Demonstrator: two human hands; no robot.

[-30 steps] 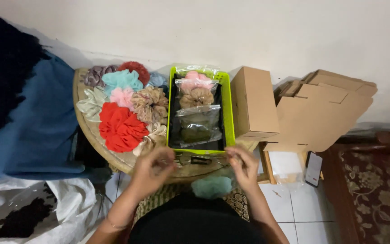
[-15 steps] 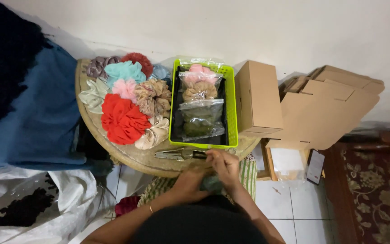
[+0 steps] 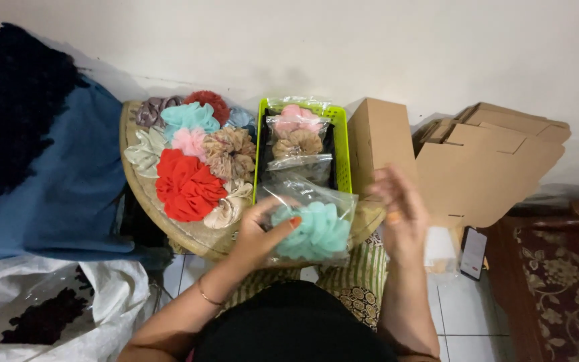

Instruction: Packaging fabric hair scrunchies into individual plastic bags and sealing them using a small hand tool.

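Against a white wall, a round table (image 3: 169, 224) carries loose scrunchies (image 3: 189, 184). I see the teal scrunchie's bag (image 3: 313, 224) pinched by my left hand (image 3: 259, 234) above the table edge. Right hand (image 3: 400, 214) spread, empty. Bagging step; green tray (image 3: 342, 144) behind.

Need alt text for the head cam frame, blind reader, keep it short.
Seen from above, a person's left hand holds a clear plastic bag with a mint-green scrunchie inside, while the right hand hovers open beside it, blurred. Behind them, a round table carries loose colourful scrunchies and a lime-green basket of bagged ones, with cardboard boxes to the right.
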